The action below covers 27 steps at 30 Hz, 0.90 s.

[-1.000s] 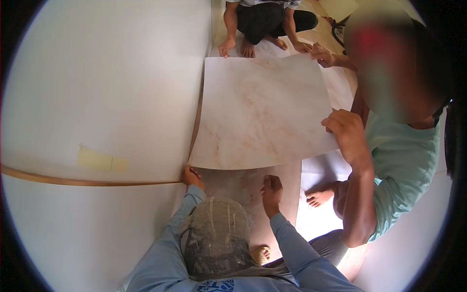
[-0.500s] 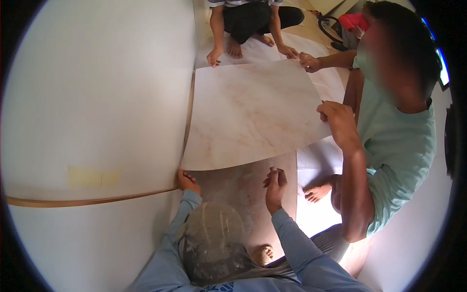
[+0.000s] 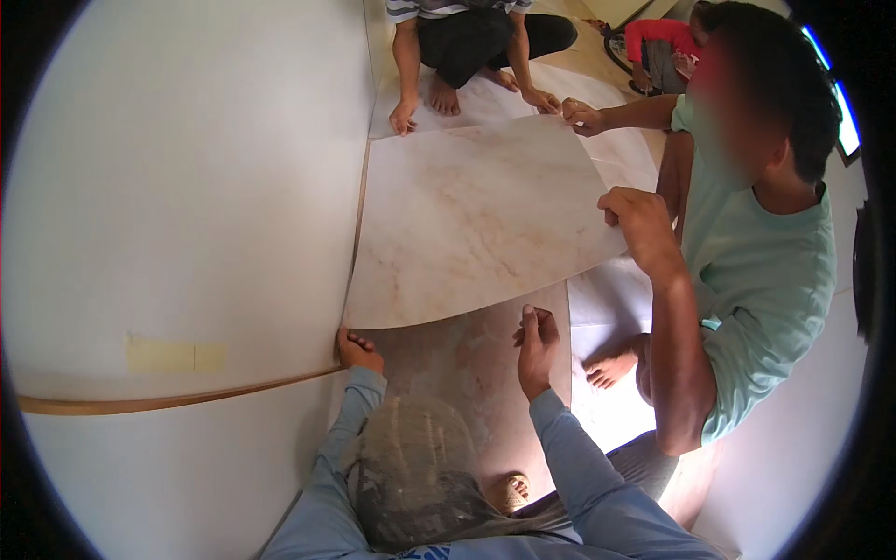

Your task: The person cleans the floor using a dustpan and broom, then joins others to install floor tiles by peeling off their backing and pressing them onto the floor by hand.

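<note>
A large sheet with a pale pink-beige marble pattern (image 3: pixel 485 219) is held over the floor, its near edge raised and curved. My left hand (image 3: pixel 359 351) is closed on the sheet's near left corner, against the white wall. My right hand (image 3: pixel 537 350) is just below the near edge, apart from it, with fingers loosely curled and nothing visible in them. A co-worker in a green shirt grips the right side with one hand (image 3: pixel 644 229) and the far right corner with the other (image 3: pixel 583 118). Another crouching person's hands (image 3: pixel 404 117) are at the far edge.
A white wall (image 3: pixel 205 187) with a brown strip (image 3: pixel 187 399) and yellow tape (image 3: pixel 175 356) stands on the left. Similar marbled sheeting (image 3: pixel 621 154) lies beyond. Bare stained floor (image 3: pixel 448 373) shows below the sheet. A person in red (image 3: pixel 658 42) is farther back.
The sheet's right side has shifted slightly left with the co-worker's hands. My right hand has risen a little and moved right. My left hand stays at the corner.
</note>
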Motion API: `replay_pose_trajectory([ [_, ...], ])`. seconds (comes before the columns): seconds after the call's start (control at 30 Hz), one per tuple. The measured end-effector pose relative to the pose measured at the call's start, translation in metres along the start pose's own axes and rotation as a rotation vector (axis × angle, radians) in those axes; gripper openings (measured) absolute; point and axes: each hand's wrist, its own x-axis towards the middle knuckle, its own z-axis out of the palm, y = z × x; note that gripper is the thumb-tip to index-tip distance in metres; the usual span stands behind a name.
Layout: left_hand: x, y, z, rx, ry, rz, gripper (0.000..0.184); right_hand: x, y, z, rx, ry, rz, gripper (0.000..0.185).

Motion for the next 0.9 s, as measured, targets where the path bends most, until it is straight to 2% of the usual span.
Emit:
replay_pose_trajectory([
  [0.6, -0.010, -0.002, 0.017, -0.030, 0.062, -0.027, 0.036, 0.026, 0.002, 0.014, 0.031, 0.020, -0.069, 0.020],
  [0.7, -0.010, -0.004, 0.015, -0.017, 0.055, -0.027, 0.037, 0.029, 0.003, 0.013, -0.038, 0.033, -0.066, 0.019],
  [0.9, 0.006, -0.009, 0.009, -0.017, 0.016, -0.041, 0.038, 0.032, 0.016, 0.011, 0.033, 0.014, -0.058, 0.010],
])
